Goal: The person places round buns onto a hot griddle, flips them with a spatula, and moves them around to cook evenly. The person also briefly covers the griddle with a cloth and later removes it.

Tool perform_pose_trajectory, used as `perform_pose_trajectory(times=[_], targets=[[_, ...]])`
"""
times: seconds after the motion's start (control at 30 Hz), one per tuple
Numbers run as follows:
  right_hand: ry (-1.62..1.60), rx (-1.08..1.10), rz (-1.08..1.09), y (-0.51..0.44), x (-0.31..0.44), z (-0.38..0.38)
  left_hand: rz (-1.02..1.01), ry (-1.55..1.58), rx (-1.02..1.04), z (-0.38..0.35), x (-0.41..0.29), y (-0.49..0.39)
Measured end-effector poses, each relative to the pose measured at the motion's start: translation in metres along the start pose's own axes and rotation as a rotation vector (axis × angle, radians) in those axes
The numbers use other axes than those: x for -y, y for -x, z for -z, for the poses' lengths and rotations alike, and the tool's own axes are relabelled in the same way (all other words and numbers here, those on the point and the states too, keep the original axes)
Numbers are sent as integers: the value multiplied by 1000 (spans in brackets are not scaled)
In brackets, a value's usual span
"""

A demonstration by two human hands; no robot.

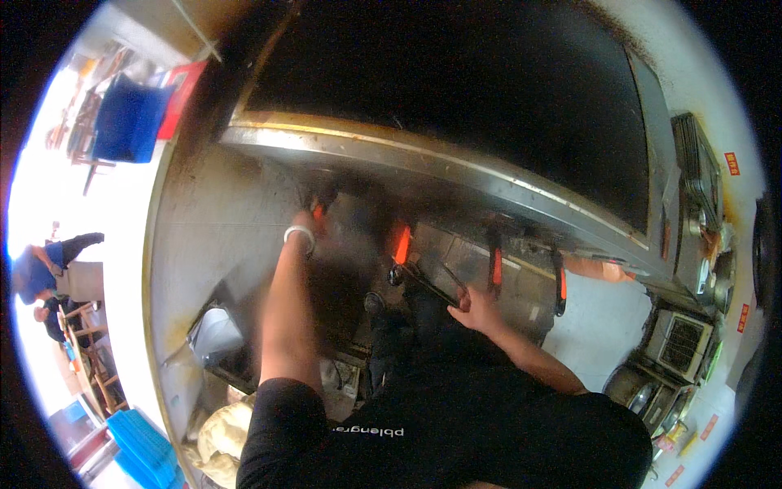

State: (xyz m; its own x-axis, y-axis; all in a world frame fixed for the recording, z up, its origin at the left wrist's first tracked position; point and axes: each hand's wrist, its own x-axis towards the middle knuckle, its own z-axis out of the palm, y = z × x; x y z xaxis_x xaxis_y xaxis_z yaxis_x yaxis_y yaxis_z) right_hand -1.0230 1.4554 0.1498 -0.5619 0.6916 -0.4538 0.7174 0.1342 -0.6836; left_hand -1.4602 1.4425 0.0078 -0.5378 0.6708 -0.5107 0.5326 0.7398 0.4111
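My left hand [303, 221], with a white band at the wrist, reaches in under the hood's edge. It is at an orange-and-black handle [317, 211], which looks like a pan's; haze and blur hide the fingers' grip. My right hand [479, 308] is closed on a dark, thin tool [434, 286] whose two edges or arms run up and left from the fingers. Just beyond the tool's far end is a bright orange handle [401, 244]. More orange-and-black handles [497, 266] stand in a row to the right. What they belong to is mostly in shadow.
A large dark range hood [452, 91] with a metal rim [391, 147] spans the space ahead. On the left are a pale wall panel [214, 244], a grey container [217, 333] and yellowish cloth [223, 437]. Stacked trays [696, 153] stand far right. Other people [40, 272] are at far left.
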Motion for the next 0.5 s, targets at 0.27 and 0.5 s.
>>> perform_pose_trajectory(times=[0.27,0.5], targets=[[82,-89,-20,8,17,-29,141,421,302,7,53,163],[98,21,-9,-2,57,-76,513,130,406,-9,219,409]])
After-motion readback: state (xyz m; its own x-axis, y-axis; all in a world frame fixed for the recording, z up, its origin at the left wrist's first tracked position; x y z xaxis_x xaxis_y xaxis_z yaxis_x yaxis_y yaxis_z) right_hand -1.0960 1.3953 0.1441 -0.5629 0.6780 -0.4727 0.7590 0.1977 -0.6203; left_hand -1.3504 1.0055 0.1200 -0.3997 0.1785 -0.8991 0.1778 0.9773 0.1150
